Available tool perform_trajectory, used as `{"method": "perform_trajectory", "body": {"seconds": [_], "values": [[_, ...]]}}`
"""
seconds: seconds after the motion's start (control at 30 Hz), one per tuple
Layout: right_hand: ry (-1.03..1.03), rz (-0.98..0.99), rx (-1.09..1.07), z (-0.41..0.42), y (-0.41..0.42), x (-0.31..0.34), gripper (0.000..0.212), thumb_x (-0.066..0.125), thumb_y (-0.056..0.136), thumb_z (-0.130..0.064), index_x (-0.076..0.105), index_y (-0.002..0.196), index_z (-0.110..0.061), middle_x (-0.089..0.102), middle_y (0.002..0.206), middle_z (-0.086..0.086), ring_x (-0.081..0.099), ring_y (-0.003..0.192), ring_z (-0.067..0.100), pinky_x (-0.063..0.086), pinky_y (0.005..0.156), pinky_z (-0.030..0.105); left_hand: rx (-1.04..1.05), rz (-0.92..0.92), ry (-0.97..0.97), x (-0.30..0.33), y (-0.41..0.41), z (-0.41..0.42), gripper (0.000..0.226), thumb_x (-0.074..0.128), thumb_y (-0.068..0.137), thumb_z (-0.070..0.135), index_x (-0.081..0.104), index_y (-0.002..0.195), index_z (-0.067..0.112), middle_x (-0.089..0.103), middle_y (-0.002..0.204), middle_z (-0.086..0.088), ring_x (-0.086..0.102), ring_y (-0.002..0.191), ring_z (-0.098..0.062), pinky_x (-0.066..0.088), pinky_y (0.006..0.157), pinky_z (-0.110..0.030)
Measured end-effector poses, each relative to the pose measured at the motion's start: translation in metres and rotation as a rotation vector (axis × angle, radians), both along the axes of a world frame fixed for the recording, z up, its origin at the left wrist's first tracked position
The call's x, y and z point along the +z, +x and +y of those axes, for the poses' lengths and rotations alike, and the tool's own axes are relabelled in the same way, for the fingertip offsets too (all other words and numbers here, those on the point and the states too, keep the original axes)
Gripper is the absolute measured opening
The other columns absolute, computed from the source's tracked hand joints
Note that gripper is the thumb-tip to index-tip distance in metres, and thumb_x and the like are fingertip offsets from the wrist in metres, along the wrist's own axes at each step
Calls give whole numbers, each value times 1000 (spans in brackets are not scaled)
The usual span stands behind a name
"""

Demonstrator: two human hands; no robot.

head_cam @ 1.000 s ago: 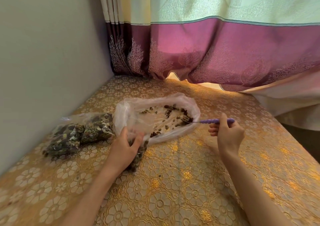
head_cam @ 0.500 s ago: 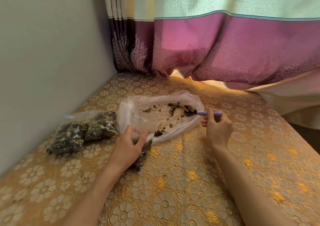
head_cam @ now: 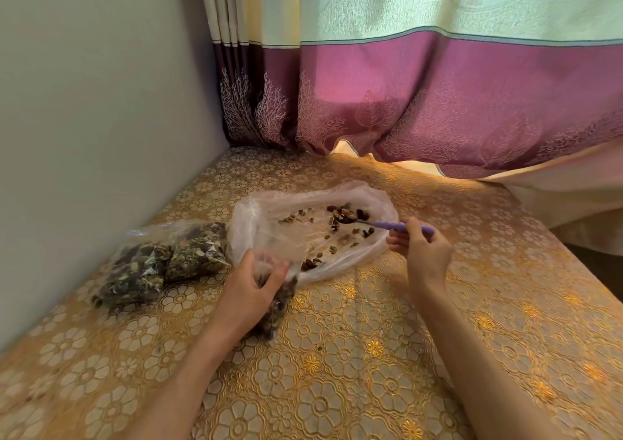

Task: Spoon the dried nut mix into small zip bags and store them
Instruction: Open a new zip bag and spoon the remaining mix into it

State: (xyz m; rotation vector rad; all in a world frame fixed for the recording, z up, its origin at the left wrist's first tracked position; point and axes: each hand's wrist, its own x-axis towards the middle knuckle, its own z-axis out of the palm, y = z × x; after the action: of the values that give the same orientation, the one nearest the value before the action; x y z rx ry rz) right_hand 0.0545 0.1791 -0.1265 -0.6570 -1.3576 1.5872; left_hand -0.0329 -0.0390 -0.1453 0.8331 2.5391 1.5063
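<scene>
A large clear plastic bag (head_cam: pixel 269 233) lies open on the gold floral tablecloth, with scattered nut mix (head_cam: pixel 344 215) inside. My right hand (head_cam: pixel 423 257) grips a purple-handled spoon (head_cam: pixel 392 226); its bowl sits in the nuts at the bag's far right. My left hand (head_cam: pixel 251 287) pinches the mouth of a small zip bag (head_cam: pixel 276 308) partly filled with nut mix, at the big bag's near edge. Two filled zip bags (head_cam: pixel 161 259) lie to the left by the wall.
A grey wall (head_cam: pixel 94 119) runs along the left. A pink and green curtain (head_cam: pixel 438 85) hangs behind the table and drapes over its far right edge. Tablecloth (head_cam: pixel 337 372) stretches bare toward me between my forearms.
My right hand has shifted slightly toward the big bag, pushing the spoon's bowl deeper into the pile of nuts. My left hand keeps its hold on the small bag.
</scene>
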Motion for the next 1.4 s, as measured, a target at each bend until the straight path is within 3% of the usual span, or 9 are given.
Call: {"method": "perform_trajectory", "body": {"seconds": [0.27, 0.33, 0.43, 0.53, 0.6, 0.73, 1.13, 1.3, 1.4], "values": [[21, 159, 309, -16, 6, 41, 21, 54, 93, -14, 66, 83, 1, 70, 64, 8, 59, 53, 16, 48, 48, 21, 36, -54, 88, 4, 3, -2, 54, 48, 65, 68, 52, 99, 28, 65, 86, 12, 58, 86, 0, 36, 62, -18], [53, 166, 398, -21, 8, 48, 21, 53, 94, -15, 66, 86, 1, 70, 68, 9, 59, 54, 16, 48, 49, 21, 52, -48, 91, 5, 3, -2, 47, 50, 68, 64, 52, 98, 29, 68, 76, 16, 60, 77, 7, 36, 61, -18], [139, 147, 480, -29, 11, 57, 20, 52, 94, -12, 66, 86, 0, 69, 76, 21, 60, 55, 17, 48, 50, 23, 42, -42, 92, 6, 3, -2, 39, 52, 73, 57, 52, 98, 28, 57, 72, 45, 51, 71, 26, 34, 61, -19], [301, 125, 531, -36, 14, 63, 16, 52, 93, -5, 66, 87, -3, 68, 75, 21, 60, 56, 18, 49, 51, 22, 28, -40, 137, 6, 3, -1, 51, 53, 70, 59, 59, 98, 16, 63, 78, 32, 47, 76, 30, 37, 59, -12], [413, 109, 553, -38, 16, 66, 17, 50, 93, 0, 66, 88, -6, 67, 72, 12, 61, 58, 17, 49, 52, 22, 33, -74, 179, 6, 4, -2, 48, 56, 65, 61, 58, 97, 24, 62, 81, 26, 53, 78, 23, 41, 58, -6], [493, 102, 589, -40, 19, 68, 20, 49, 91, 5, 66, 89, -6, 67, 70, 3, 62, 60, 16, 49, 54, 22, 14, -145, 244, 4, 1, -3, 48, 60, 66, 59, 54, 101, 25, 70, 86, 6, 66, 81, -9, 47, 66, -25], [143, 95, 293, -2, 13, 47, 21, 53, 95, -16, 65, 80, -6, 70, 65, 0, 59, 58, 9, 49, 55, 18, 29, 18, 359, 7, 1, -5, 35, 59, 79, 42, 57, 103, 16, 70, 81, 14, 64, 69, 1, 40, 65, 1], [179, -46, 45, 18, 9, 23, 21, 51, 97, -19, 61, 80, -11, 70, 76, 6, 59, 63, 13, 51, 59, 21, -10, 11, 326, 5, 0, -3, 38, 56, 81, 41, 61, 100, 9, 65, 88, 31, 65, 70, 3, 42, 63, -2], [255, -119, -26, 25, 10, 15, 20, 50, 97, -21, 60, 79, -19, 70, 79, 2, 59, 63, 8, 50, 60, 22, -11, -14, 315, 3, -1, -3, 38, 53, 79, 48, 58, 102, 19, 68, 88, 24, 65, 74, 3, 42, 64, -7]]}}
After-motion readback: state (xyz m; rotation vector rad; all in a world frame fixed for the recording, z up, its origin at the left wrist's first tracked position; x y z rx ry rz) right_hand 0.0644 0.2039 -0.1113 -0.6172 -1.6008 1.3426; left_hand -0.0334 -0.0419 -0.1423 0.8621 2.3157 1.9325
